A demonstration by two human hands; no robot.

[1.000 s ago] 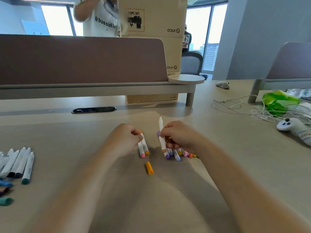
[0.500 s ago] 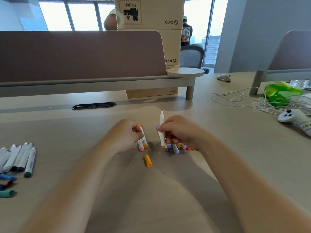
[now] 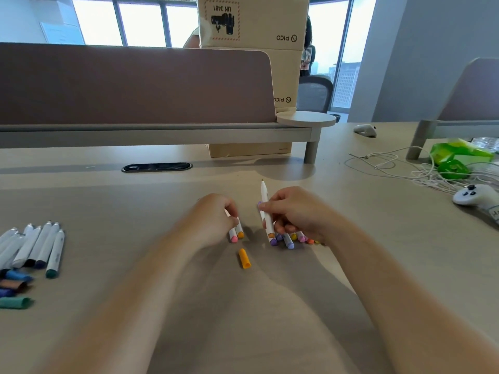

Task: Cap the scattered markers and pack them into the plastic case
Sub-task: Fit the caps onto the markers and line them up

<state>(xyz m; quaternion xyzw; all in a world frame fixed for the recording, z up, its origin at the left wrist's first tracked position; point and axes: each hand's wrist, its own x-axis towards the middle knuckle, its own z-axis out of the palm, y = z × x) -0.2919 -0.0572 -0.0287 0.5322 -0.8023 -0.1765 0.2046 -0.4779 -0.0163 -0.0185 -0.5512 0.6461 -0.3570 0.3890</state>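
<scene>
On the desk's middle, our right hand [image 3: 297,211] pinches one marker [image 3: 263,191], tip raised — likely for capping — while our left hand [image 3: 213,220] clasps two markers [image 3: 237,234] together.

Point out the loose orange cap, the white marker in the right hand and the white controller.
loose orange cap [image 3: 244,258]: head view, its middle.
white marker [image 3: 264,193]: head view, upper barrel.
white controller [image 3: 475,199]: head view, top face.
</scene>
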